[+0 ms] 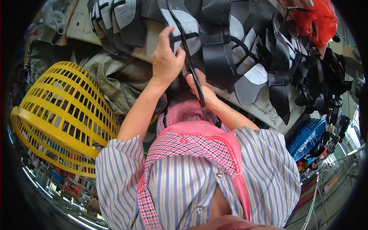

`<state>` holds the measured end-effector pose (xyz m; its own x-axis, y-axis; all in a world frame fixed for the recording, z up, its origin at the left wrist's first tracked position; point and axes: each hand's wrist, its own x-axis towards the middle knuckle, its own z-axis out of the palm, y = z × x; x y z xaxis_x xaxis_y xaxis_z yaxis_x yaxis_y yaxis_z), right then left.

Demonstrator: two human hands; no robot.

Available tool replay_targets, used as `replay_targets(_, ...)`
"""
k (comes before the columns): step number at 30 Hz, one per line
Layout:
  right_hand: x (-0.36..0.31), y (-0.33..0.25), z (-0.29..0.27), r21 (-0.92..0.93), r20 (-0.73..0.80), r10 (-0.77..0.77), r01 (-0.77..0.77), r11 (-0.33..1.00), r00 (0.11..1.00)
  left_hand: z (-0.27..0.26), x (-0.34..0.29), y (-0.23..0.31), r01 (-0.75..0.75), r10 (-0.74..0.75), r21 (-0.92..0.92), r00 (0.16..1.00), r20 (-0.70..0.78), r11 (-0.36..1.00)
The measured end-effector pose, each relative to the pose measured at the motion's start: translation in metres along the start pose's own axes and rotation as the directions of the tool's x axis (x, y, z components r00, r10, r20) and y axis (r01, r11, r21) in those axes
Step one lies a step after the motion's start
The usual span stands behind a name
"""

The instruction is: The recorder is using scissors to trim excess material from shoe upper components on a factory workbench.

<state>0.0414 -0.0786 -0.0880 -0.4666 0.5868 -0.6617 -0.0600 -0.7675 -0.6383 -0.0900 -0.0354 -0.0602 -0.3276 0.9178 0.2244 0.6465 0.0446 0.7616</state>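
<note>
A black shoe-upper piece (187, 53), edge-on and long, runs down between my two hands at the near side of the work table. My left hand (167, 59) grips it from the left, the index finger stretched up along it and the thumb pressed against its edge. Lower down, my right hand (203, 87) closes around its near end from the right; some fingers are hidden behind the piece. White lining patches (184, 22) and a black band show beside its upper part. More black uppers (216, 46) lie right beside my hands.
Stacked black pieces (120, 23) lie at the table's far left, and bundled strips (322, 76) hang at the right. A yellow slatted basket (65, 103) stands left, beside a grey-green sack (115, 76). A red plastic bag (316, 23) and a blue basket (308, 138) are at the right.
</note>
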Motion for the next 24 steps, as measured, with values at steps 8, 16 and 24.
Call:
replay_targets(8,0.004,-0.035,0.011,-0.670,0.023,-0.461,0.356,0.651,0.887,-0.029,0.030,0.001,0.167,-0.149,-0.110,0.977,0.152,0.980)
replay_targets(16,0.019,-0.014,0.007,-0.645,-0.045,-0.645,0.471,0.602,0.763,-0.020,0.017,0.005,0.217,-0.201,-0.138,0.972,0.120,0.966)
replay_targets(24,0.003,-0.034,-0.010,0.020,0.341,0.104,-0.118,0.993,0.934,-0.115,0.106,-0.070,0.102,-0.100,-0.127,0.995,0.019,0.987)
